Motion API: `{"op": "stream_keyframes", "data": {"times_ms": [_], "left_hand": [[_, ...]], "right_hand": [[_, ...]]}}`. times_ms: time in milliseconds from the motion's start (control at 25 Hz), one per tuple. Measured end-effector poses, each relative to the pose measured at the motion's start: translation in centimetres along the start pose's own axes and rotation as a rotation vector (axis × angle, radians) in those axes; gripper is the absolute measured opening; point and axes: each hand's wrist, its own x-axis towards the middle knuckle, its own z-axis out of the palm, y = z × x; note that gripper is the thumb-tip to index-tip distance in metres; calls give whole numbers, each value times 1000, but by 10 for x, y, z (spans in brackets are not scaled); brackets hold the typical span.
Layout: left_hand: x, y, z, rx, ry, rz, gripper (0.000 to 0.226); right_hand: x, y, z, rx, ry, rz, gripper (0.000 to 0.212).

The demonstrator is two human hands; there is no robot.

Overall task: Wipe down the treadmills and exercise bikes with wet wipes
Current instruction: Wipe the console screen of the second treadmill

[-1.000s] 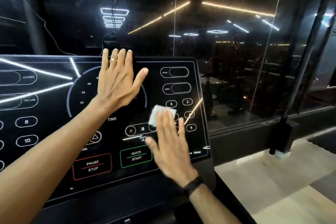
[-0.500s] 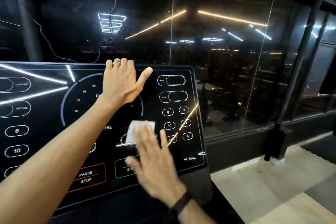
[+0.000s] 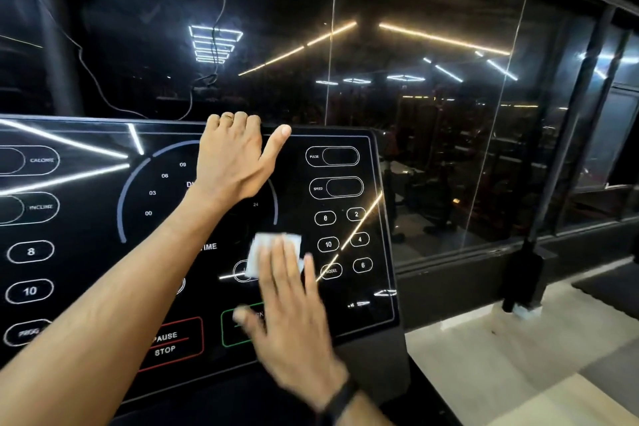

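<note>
Right hand (image 3: 287,318), fingers flat, presses wipe (image 3: 273,249) on console (image 3: 345,287); left hand (image 3: 231,162) grips console top edge.

Wipe slides left across the console — left hand hooks the top edge

The right hand (image 3: 290,315) has pushed the wet wipe (image 3: 273,252) leftward from the number buttons toward the dial, now covering QUICK START; the left hand (image 3: 231,162) — flat 1 second ago — curls over the console (image 3: 86,252) rim.

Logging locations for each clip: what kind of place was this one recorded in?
Most likely a gym. The person faces a treadmill console with SPEED, INCLINE and PAUSE/STOP controls, their right hand pressing a white wipe on it. The glass wall ahead dimly shows what may be more exercise machines and strip ceiling lights.
</note>
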Motion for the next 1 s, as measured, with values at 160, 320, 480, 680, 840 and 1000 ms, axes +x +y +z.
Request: {"op": "stream_keyframes", "data": {"times_ms": [160,320,480,680,840,1000], "left_hand": [[-4,-5,3,-21,29,7,75],[-4,-2,5,-17,59,-15,74],[-4,3,8,-9,80,-46,72],[-5,0,9,-40,79,-22,72],[-7,-5,8,-43,76,5,69],[-7,-6,7,-57,70,12,71]], "right_hand": [[59,54,-15,-32,40,170,80],[8,58,2,32,77,464,85],[-35,-8,16,78,-7,350,91],[18,3,-5,6,-53,-45,82],[76,44,-22,-43,-4,2,75],[72,89,-20,4,65,254,78]]}}
